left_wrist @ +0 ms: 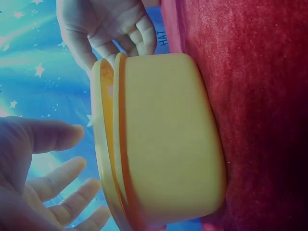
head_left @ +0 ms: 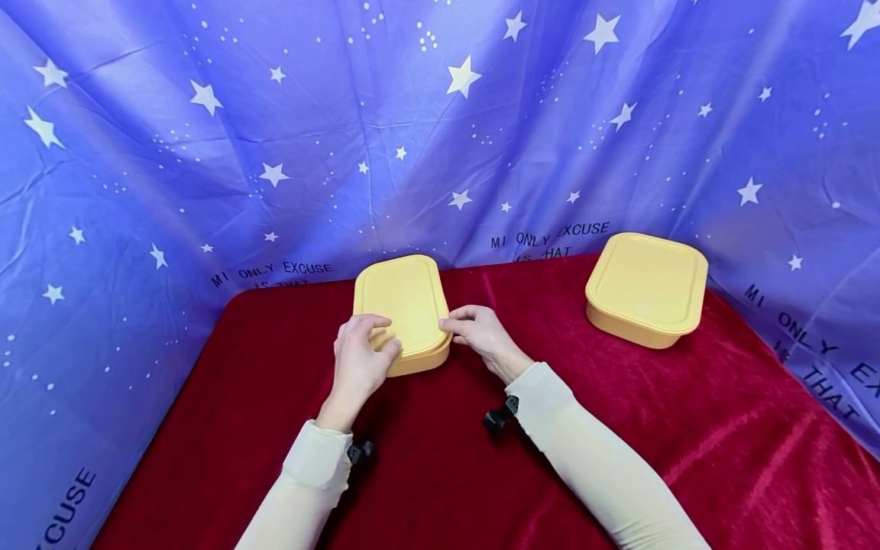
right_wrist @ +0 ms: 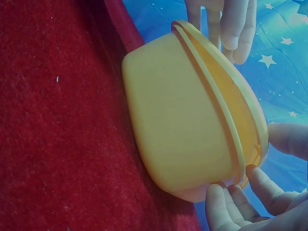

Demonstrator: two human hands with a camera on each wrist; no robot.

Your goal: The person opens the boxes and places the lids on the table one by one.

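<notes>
In the head view, a yellow lunch box [head_left: 421, 363] stands on the red cloth, left of the middle. Its yellow lid [head_left: 402, 294] lies over it, one side lifted, with a gap beneath the lid's rim [right_wrist: 255, 103] in the right wrist view. My right hand [head_left: 483, 333] pinches the raised lid edge, thumb on top and index finger beneath. Over the lid's near left part is my left hand [head_left: 360, 357], its fingers loosely bent and holding nothing. The left wrist view shows the thumb and fingers spread beside the lid edge [left_wrist: 102, 139].
A second yellow lunch box [head_left: 632, 331], its lid [head_left: 649, 279] on, stands at the back right of the red cloth [head_left: 440, 466]. Behind and at both sides hangs a blue star-printed curtain [head_left: 412, 99]. Each wrist wears a small black camera.
</notes>
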